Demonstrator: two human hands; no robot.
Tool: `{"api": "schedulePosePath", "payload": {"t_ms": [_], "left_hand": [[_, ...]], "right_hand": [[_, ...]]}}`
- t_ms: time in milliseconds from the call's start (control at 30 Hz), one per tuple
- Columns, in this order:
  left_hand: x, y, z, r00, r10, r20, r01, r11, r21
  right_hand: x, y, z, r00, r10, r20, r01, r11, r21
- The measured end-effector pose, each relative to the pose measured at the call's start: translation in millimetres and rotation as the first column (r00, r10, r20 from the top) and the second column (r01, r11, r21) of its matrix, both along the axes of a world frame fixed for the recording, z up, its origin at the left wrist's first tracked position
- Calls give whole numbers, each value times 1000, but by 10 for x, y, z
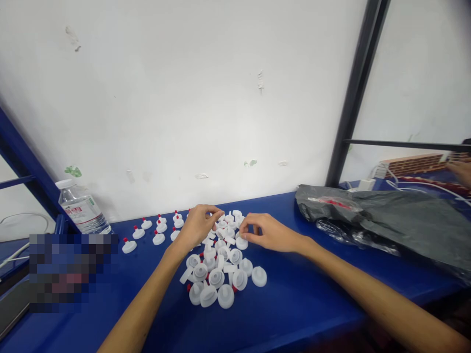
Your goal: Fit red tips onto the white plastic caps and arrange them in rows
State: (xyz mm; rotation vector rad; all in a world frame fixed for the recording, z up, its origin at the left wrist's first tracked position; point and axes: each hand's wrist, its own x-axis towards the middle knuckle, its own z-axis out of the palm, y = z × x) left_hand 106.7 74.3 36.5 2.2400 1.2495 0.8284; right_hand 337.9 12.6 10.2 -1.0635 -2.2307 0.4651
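Observation:
A pile of white plastic spout caps [216, 278], some with red tips, lies loose in the middle of the blue table. My left hand [200, 224] is over the far left side of the pile, its fingers curled together; what they hold, if anything, is hidden. At the pile's far right edge my right hand [267, 233] is closed in a pinch at the top of a white spout cap [242, 242]. Left of my left hand, several white caps with red tips [159, 239] stand upright in loose rows, partly hidden behind that hand.
A clear water bottle [83, 208] stands at the back left, near a blurred-out patch. On the right lies a large grey plastic bag [390, 220]. A white wall [221, 98] rises behind the blue table [294, 304]. Another person's hand [461, 170] shows at the far right.

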Motion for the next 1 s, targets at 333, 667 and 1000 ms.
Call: {"api": "schedulePosePath", "payload": {"t_ms": [333,667,1000], "left_hand": [[66,-36,27,968,-64,243,93,990,-108],[139,-93,-30,901,-28,433,173,938,-301],[220,-206,-49,858,-173,484,365,869,-336]], "right_hand": [[25,53,-33,970,-105,-221,60,977,-205],[18,58,-25,977,-112,-184,83,984,-161],[4,35,-49,982,-47,-182,13,984,-180]]}}
